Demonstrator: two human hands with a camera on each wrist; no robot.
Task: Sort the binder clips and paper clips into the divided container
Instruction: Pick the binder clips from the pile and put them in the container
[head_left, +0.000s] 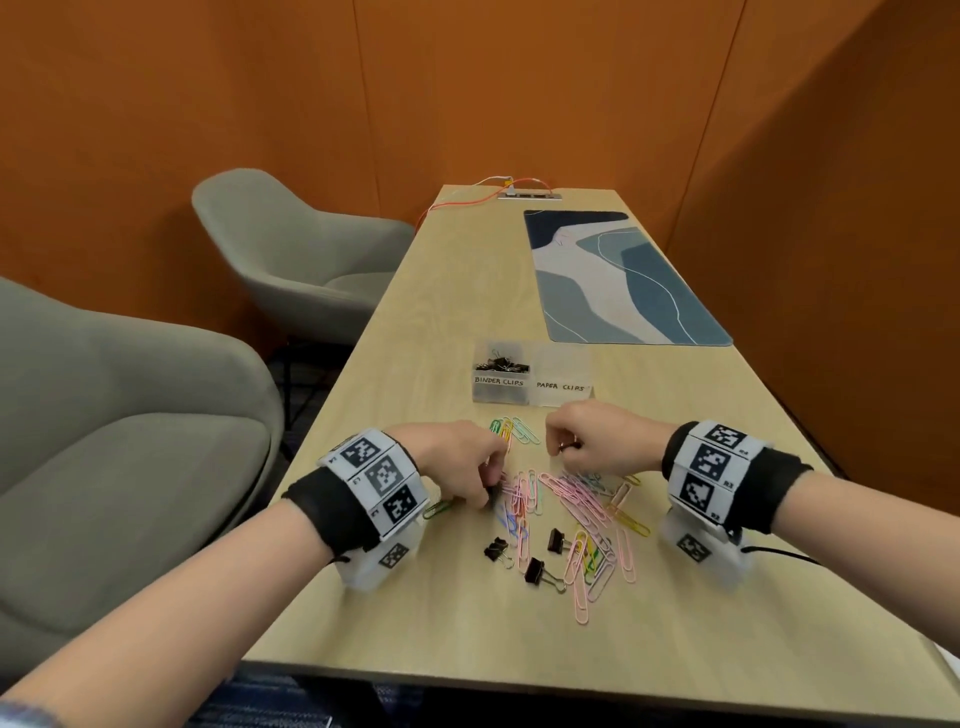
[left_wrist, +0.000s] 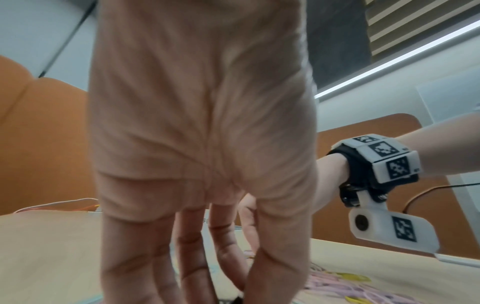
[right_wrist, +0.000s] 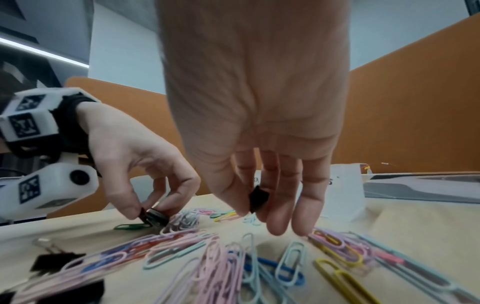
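Observation:
A clear divided container labelled BINDER CLIPS and PAPER CLIPS stands beyond my hands; black binder clips lie in its left compartment. Coloured paper clips are spread on the table in front of it. My left hand pinches a black binder clip down at the left side of the pile. My right hand hovers just above the pile and pinches another black binder clip between thumb and fingers. Three loose binder clips lie nearer to me.
A blue patterned desk mat lies at the far right of the wooden table. An orange cable and a small hub sit at the far end. Two grey chairs stand to the left. Orange walls close in the space.

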